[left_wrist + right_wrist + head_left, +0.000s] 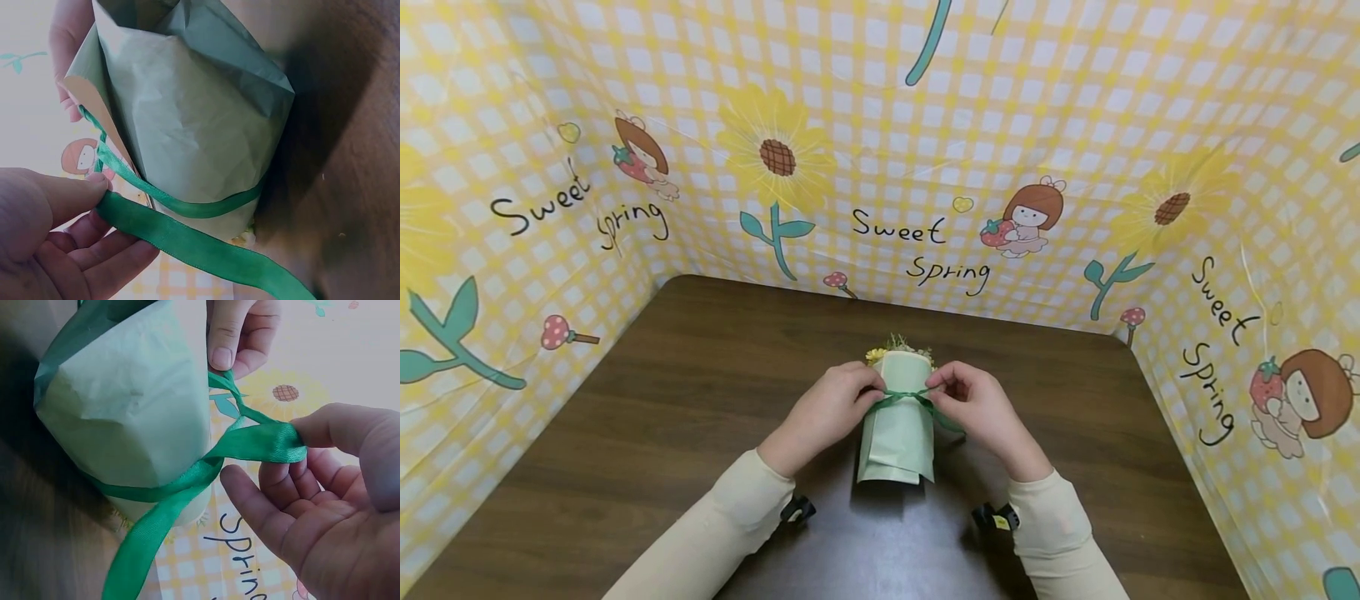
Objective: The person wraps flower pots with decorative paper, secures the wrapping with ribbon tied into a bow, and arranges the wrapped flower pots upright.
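Observation:
A small bouquet (897,450) wrapped in pale green paper lies on the dark table, its small yellow flowers (876,356) showing at the far end. Around the wrap runs a green ribbon (200,209), crossed at the front between both hands. My left hand (831,410) pinches one part of it between thumb and fingers, and a long tail hangs past those fingers in the left wrist view. On the other side, my right hand (337,481) pinches a folded loop of ribbon (262,442) between thumb and fingertips. Another ribbon tail (144,544) trails down beside the paper.
The brown wooden table (737,333) is enclosed by a yellow checked cloth (865,167) printed with sunflowers and lettering. Black wrist cameras (996,518) sit under both sleeves, close above the tabletop.

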The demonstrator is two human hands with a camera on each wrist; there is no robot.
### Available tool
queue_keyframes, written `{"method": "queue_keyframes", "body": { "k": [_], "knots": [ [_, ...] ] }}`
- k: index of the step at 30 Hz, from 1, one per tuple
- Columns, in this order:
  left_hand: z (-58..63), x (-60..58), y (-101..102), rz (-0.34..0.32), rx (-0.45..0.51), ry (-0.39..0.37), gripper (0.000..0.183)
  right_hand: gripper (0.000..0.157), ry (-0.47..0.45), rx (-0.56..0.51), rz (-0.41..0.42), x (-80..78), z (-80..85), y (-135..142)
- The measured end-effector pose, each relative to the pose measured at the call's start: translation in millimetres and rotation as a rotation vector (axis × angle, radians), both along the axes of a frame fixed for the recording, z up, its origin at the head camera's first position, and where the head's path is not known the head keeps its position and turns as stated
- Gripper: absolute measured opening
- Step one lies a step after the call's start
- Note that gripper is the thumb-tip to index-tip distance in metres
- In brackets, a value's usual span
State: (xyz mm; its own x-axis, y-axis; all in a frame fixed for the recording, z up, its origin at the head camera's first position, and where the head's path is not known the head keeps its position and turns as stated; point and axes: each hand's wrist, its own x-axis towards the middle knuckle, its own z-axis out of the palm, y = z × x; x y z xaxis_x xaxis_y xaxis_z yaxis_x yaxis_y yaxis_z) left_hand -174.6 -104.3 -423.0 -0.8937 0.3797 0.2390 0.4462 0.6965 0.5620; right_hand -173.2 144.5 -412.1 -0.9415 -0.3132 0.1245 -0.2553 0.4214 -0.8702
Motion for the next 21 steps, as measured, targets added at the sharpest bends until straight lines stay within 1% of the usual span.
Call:
{"method": "queue_keyframes", "body": {
  "k": [6, 12, 21],
  "knots": [
    [0.3, -1.0, -1, 0.003, -0.005, -0.001, 0.006, 0.009, -0.013, -0.025, 0.022, -2.7, -1.4, 3],
    [-0.2, -1.8, -2, 0.001, 0.006, 0.007, 0.006, 0.013, -0.028, -0.042, 0.046, -3.8, 0.7, 6],
    [0.3, -2.1, -3, -0.007, -0.008, 0.007, 0.006, 0.007, -0.042, 0.032, 0.050, -5.2, 1.5, 13]
  ]
}}
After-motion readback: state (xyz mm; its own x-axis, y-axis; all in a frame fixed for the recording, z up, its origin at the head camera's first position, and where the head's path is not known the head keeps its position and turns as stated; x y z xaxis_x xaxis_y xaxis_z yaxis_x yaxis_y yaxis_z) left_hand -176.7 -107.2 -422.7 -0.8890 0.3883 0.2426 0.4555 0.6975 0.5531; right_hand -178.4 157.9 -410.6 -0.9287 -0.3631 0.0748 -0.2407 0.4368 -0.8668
